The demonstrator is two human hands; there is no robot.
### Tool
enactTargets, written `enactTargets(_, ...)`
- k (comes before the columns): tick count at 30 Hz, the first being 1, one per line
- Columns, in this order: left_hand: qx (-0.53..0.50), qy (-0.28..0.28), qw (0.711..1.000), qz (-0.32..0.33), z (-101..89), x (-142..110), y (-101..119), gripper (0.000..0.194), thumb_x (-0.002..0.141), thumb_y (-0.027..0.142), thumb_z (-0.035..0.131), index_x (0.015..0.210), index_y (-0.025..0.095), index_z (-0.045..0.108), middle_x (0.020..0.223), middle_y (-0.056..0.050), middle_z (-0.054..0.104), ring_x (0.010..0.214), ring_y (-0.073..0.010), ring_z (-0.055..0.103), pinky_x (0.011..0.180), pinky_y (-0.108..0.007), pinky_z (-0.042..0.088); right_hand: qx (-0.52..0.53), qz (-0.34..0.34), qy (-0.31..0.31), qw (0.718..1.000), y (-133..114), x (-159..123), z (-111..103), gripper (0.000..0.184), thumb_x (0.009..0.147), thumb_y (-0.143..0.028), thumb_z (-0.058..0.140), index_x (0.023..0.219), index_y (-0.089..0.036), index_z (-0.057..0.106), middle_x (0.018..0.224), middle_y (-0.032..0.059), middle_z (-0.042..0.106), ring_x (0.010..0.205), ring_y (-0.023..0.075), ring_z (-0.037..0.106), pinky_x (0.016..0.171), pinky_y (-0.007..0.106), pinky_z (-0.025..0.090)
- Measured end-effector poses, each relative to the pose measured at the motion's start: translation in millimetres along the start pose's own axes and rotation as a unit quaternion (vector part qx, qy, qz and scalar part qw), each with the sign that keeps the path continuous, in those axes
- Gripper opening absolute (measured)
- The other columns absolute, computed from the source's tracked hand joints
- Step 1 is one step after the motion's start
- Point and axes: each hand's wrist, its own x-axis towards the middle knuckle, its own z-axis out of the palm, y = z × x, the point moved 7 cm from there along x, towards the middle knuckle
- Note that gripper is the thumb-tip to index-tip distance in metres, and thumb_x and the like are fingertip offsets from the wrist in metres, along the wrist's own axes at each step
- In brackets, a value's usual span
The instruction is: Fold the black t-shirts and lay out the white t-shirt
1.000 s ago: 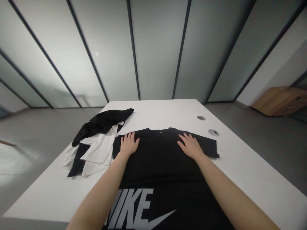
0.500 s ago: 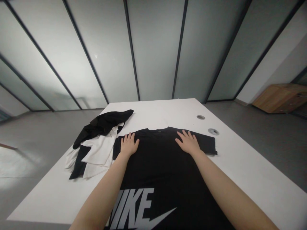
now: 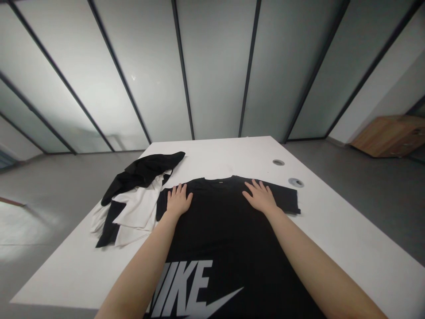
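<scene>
Our left hand [image 3: 179, 200] and right hand [image 3: 260, 198] lie flat on a black Nike T-shirt [image 3: 229, 230] on the white tabletop [image 3: 212, 155], fingers [image 3: 181, 189] spread apart, logo partly hidden behind our left forearm [image 3: 142, 270].

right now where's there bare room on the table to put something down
The white table shows widest between the collar of the black Nike T-shirt and the far edge, and along the shirt's right side, past the round grommet. It is crowded by the left hand, where the black-and-white clothes pile meets the shirt.
</scene>
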Motion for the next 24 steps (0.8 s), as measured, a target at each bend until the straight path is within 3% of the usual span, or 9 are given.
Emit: enactTargets(24, 0.005, 0.008, 1.0, 0.005, 2.0, 1.6, 1.7, 0.068, 0.109, 0.051, 0.036, 0.166, 0.015, 0.041, 0.173, -0.015, 0.038, 0.16, -0.0404, 0.031, 0.129, -0.062, 0.028, -0.01, -0.003, 0.005, 1.0, -3.1, 0.4, -4.3, 0.065, 0.109, -0.058, 0.035, 0.167, -0.03, 0.042, 0.178, 0.0086, 0.029, 0.162, 0.039, 0.027, 0.13, 0.06, 0.021)
